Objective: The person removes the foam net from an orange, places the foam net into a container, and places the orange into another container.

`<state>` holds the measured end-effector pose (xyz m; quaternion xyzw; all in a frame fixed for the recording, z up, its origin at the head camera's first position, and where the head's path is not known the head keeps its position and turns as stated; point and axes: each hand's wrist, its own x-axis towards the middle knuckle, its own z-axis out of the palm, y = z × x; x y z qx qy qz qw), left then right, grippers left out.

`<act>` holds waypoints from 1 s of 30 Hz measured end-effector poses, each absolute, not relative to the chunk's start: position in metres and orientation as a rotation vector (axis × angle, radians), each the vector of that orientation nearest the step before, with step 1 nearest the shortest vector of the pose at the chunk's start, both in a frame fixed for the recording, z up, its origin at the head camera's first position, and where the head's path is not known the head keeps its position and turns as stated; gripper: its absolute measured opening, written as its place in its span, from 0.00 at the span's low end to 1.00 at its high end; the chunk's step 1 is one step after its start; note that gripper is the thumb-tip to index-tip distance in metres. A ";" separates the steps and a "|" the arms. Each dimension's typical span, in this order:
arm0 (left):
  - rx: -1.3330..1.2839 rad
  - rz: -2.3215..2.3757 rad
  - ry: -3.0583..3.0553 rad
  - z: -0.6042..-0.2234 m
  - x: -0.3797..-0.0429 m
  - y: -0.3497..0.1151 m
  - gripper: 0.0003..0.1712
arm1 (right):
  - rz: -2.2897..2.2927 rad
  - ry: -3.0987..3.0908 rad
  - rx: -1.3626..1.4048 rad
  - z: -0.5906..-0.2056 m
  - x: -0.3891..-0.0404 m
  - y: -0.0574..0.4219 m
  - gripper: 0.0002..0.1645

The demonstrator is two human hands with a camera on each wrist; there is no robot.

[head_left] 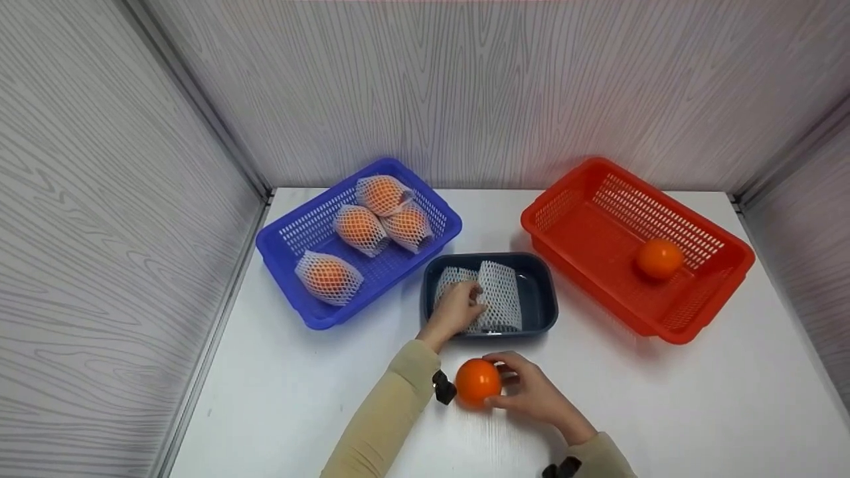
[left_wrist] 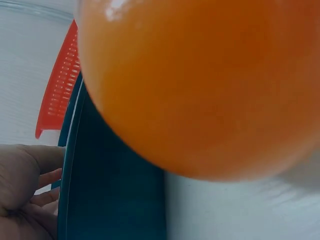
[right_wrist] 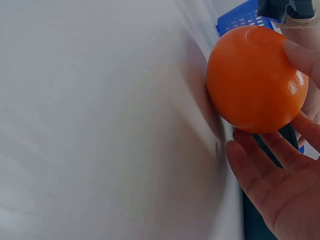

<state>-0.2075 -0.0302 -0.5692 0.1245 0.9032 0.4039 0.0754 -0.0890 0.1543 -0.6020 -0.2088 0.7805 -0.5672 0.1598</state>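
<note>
My right hand [head_left: 531, 392] holds a bare orange [head_left: 478, 383] just above the white table, thumb on one side and fingers on the other. In the right wrist view the orange [right_wrist: 255, 80] sits between thumb and fingertips. My left hand [head_left: 457, 307] reaches into a dark blue tray [head_left: 541, 292]. Its bent fingers touch the left edge of a white foam net sleeve [head_left: 501, 295]; whether they pinch it is unclear. Another foam net [head_left: 455, 275] lies partly under that hand. In the left wrist view, the tray wall [left_wrist: 115, 185] partly hides the left fingers.
A blue basket [head_left: 295, 232] at left holds several net-wrapped oranges [head_left: 330, 279]. A red basket [head_left: 578, 226] at right holds one bare orange [head_left: 659, 259]. Both stand near the back wall [head_left: 478, 93], with the tray between and in front of them.
</note>
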 end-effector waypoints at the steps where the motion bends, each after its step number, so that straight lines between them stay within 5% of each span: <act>1: 0.391 1.160 2.723 -0.569 -0.207 -0.030 0.15 | -1.618 2.232 -0.597 -0.602 -0.089 0.154 0.37; 10: 0.510 0.660 2.760 -0.565 -0.203 -0.031 0.21 | -1.578 2.249 -0.588 -0.601 -0.090 0.155 0.37; 30: 0.485 1.066 2.702 -0.554 -0.197 -0.053 0.28 | -1.611 2.326 -0.476 -0.562 -0.093 0.166 0.35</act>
